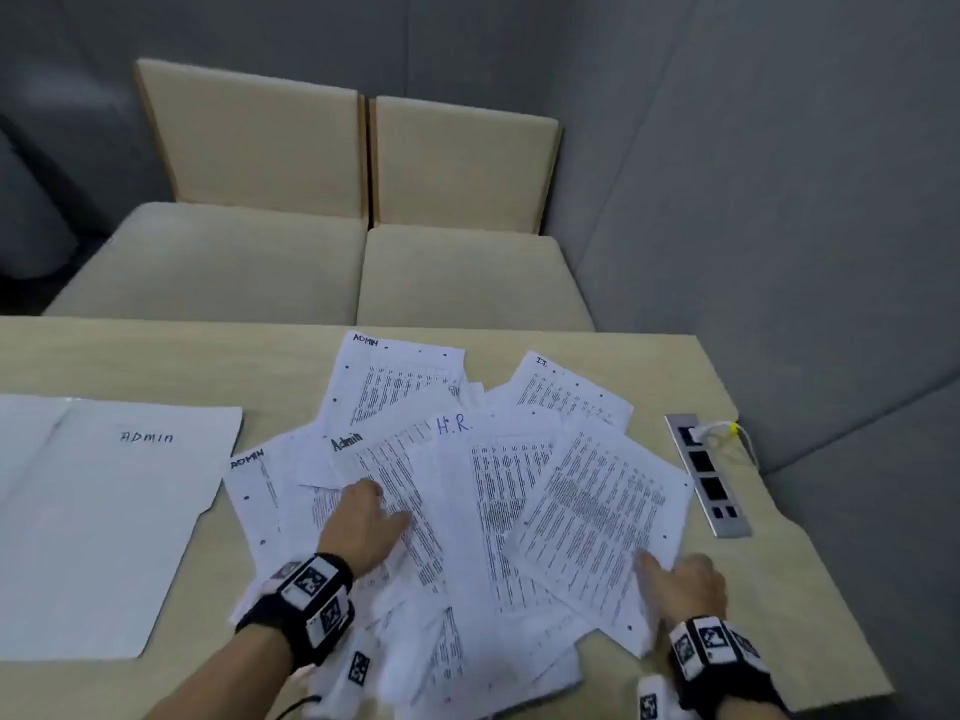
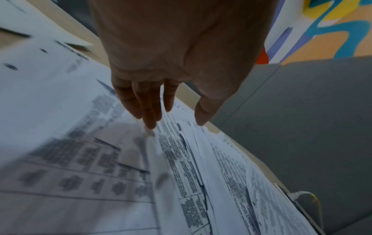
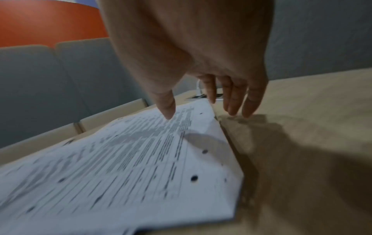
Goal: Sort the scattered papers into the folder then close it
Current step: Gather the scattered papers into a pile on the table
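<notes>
A heap of printed papers (image 1: 498, 491) marked ADMIN, H.R. and I.T. lies spread over the middle of the wooden table (image 1: 156, 356). To its left lies a white folder (image 1: 104, 511) with ADMIN written on it. My left hand (image 1: 363, 517) is over the pile's left part, its straight fingers (image 2: 149, 117) touching a sheet (image 2: 100, 143). My right hand (image 1: 680, 579) is at the pile's right edge, thumb on the top sheet (image 3: 141, 159), fingers (image 3: 231, 103) straight and down toward the bare table beside it. Neither hand holds anything.
A metal socket strip (image 1: 709, 475) with a white plug sits in the table at the right. Beige seat cushions (image 1: 337, 267) and grey padded walls (image 1: 779, 200) lie beyond the far edge. Bare tabletop shows right of the pile.
</notes>
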